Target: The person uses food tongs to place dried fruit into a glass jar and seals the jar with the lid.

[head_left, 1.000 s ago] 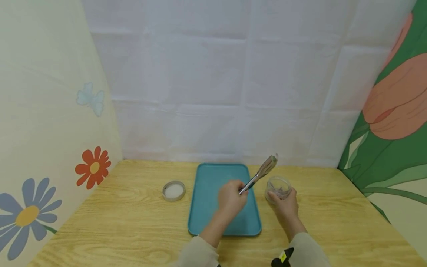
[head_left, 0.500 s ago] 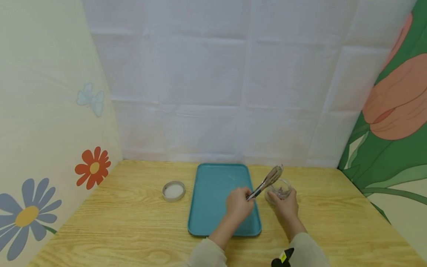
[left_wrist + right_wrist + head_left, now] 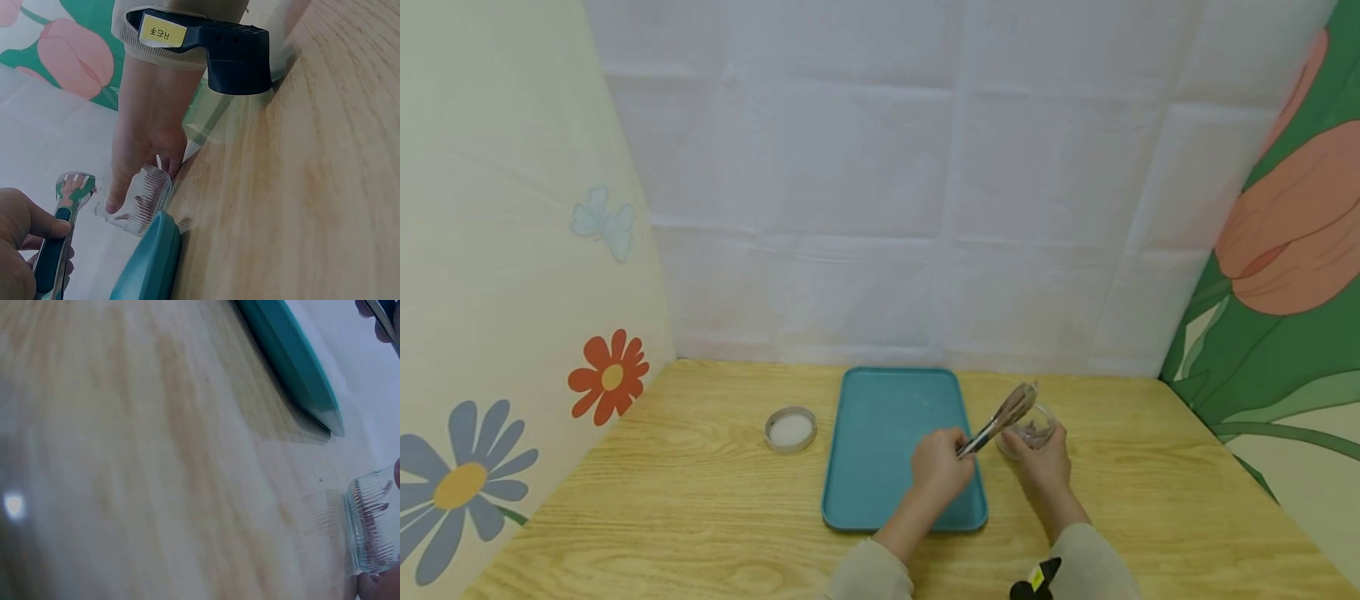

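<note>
My left hand (image 3: pixel 942 468) grips a pair of metal tongs (image 3: pixel 1011 408) by its dark handle, above the right side of the blue-green tray (image 3: pixel 880 417). The slotted tips of the tongs overlap the left rim of a clear glass jar (image 3: pixel 1039 425) in the head view. My right hand (image 3: pixel 1049 463) holds that jar round its side, upright on the table just right of the tray. Ribbed glass and a few small dark pieces inside show in the left wrist view of the jar (image 3: pixel 150 197). The right wrist view catches only part of the jar (image 3: pixel 375 519).
A round lid (image 3: pixel 790 429) with a silvery rim and white inside lies on the wooden table (image 3: pixel 715 500), left of the tray. A white cloth backdrop (image 3: pixel 850 208) stands behind the table. Flower-printed panels (image 3: pixel 1285 333) flank both sides.
My left hand has moved right and slightly nearer, bringing the tongs from behind the jar's left side down toward its rim. The right hand and jar stay in place.
</note>
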A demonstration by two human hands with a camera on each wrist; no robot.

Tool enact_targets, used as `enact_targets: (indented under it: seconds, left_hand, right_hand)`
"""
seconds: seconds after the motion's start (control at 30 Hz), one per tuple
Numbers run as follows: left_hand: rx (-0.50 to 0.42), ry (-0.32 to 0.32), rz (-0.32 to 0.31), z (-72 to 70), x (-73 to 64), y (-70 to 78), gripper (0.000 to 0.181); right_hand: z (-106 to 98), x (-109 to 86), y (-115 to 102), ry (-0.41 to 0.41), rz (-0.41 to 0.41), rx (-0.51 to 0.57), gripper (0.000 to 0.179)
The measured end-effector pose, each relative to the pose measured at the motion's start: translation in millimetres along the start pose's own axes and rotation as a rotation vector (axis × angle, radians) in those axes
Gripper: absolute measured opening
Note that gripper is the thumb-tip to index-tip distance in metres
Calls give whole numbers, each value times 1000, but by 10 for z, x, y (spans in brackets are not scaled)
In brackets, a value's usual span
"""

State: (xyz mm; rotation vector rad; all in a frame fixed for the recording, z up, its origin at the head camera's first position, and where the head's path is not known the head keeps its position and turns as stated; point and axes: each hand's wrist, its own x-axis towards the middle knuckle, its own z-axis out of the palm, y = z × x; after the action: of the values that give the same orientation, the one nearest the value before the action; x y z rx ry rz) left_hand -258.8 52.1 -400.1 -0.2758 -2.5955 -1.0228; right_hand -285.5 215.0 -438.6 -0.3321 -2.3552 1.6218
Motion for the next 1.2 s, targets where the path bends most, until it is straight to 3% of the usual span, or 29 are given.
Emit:
enact_targets:
  seconds: [0.43,0.7,0.93,1.2]
  left_hand:
    - [-26,12,-19,-13,-23,-30,9]
    - [-25,25,-15,-57,-36,-33,9]
    - [-50,115,10,-103,-49,3,11]
    - [-199,248,-30,-270,-22,30,16]
  right_hand:
    - [14,5,3,33,-13,-21,86]
    - [28,15,34,44,-21,35,89]
    - [16,12,30,19,-4,51,89]
    - [13,17,23,17,10,17,90]
